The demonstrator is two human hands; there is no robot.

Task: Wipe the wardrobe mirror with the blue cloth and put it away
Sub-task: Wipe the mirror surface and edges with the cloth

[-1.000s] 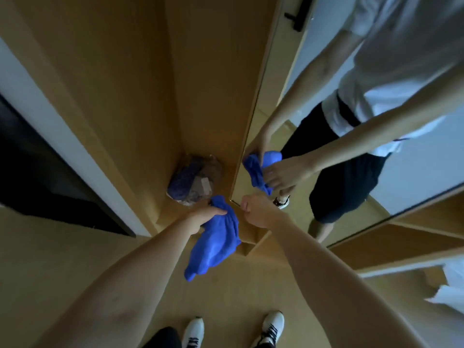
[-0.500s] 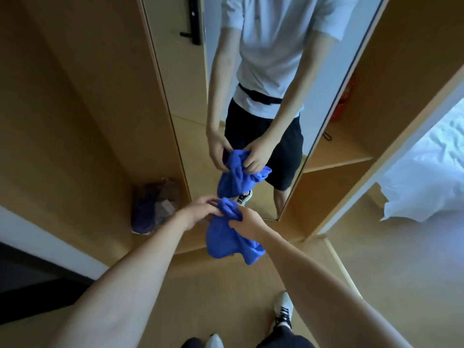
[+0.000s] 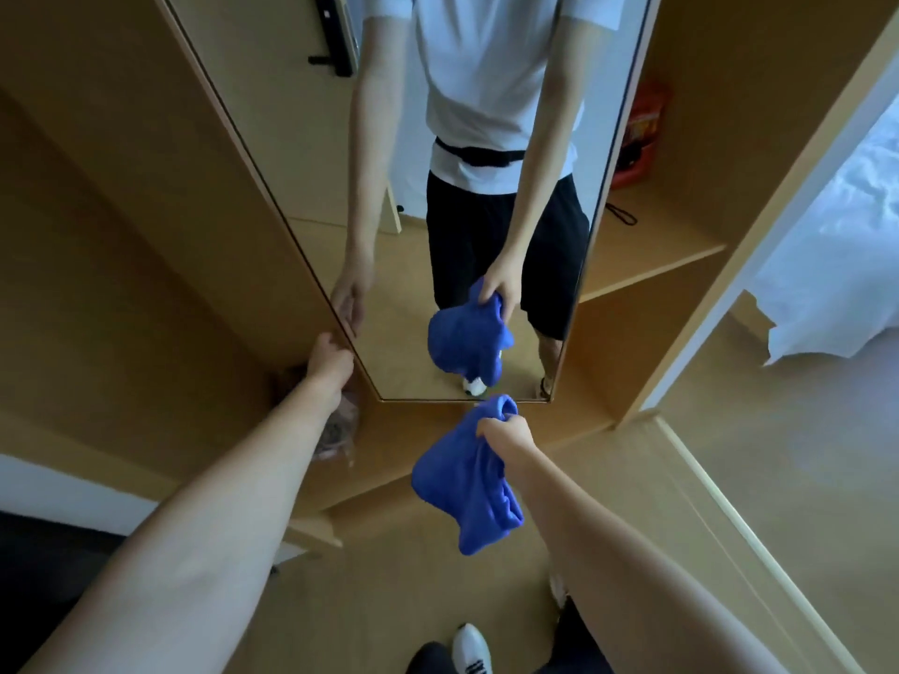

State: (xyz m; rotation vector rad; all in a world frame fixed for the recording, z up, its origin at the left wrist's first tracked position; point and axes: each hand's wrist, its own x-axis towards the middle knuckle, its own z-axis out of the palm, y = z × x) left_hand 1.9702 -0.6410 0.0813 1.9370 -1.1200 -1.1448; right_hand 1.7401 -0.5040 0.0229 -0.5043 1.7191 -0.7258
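Your right hand [image 3: 503,432] grips the bunched blue cloth [image 3: 467,484] below the mirror [image 3: 389,265], while your outstretched left hand [image 3: 331,355] seems to hold the mirror's edge.

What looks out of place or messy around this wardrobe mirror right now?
Little stands out. A crumpled clear plastic bag sits loose on the wardrobe floor left of the tall framed mirror. The blue cloth hangs bunched from the right hand, not yet on the glass.

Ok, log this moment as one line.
right hand: grips blue cloth, off glass | left hand: on mirror edge, grip unclear | wiping: not underway
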